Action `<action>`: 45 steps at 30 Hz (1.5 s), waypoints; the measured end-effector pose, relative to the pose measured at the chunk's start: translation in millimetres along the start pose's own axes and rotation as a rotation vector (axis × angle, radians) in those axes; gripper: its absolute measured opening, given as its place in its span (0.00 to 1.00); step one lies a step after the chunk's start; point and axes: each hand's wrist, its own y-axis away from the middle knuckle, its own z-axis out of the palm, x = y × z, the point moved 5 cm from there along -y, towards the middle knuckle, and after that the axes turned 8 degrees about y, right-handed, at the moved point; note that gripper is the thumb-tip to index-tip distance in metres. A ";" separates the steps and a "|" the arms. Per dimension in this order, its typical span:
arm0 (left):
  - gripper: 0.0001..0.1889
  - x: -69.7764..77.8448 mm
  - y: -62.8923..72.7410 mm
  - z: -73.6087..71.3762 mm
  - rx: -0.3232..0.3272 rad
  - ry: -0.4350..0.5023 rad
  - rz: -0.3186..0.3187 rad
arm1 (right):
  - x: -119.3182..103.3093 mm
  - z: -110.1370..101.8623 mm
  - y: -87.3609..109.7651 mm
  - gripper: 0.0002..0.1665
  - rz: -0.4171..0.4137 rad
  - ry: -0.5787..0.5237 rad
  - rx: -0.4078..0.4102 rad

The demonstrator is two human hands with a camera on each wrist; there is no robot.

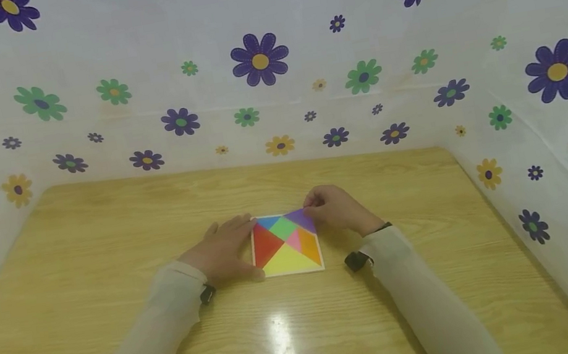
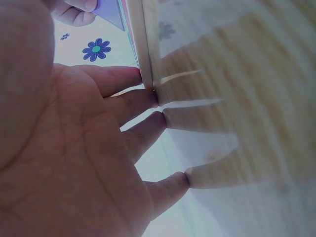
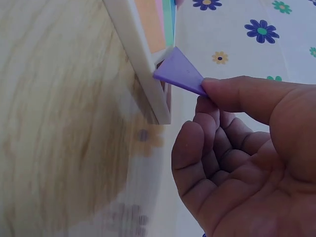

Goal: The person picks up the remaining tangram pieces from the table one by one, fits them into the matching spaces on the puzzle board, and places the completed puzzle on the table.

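Note:
A square tangram tray with a white rim lies flat on the table. My right hand pinches a purple triangle between thumb and fingertip, tilted over the tray's far right corner, where part of the recess shows beneath it. Inside the tray are a red triangle, a yellow triangle, a green square, and blue, pink and orange pieces. Along the left side, my left hand lies with spread fingers, its fingertips against the tray's edge in the left wrist view.
The wooden table extends around the tray, glossy with a bright reflection in front. Behind it and at both sides hangs a white cloth printed with flowers. Dark straps circle both wrists at the light sleeves.

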 end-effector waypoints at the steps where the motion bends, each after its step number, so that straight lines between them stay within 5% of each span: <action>1: 0.59 -0.2 -0.4 0.3 0.000 0.000 0.001 | 0.1 0.0 -0.9 0.10 0.007 0.008 -0.005; 33: 0.61 -4.3 -2.0 5.2 -0.010 -0.017 -0.001 | 3.8 8.7 -4.5 0.15 0.066 0.124 -0.086; 45: 0.61 -1.0 -0.2 -0.8 -0.016 -0.037 -0.009 | 8.4 5.5 -3.4 0.18 0.058 0.083 -0.058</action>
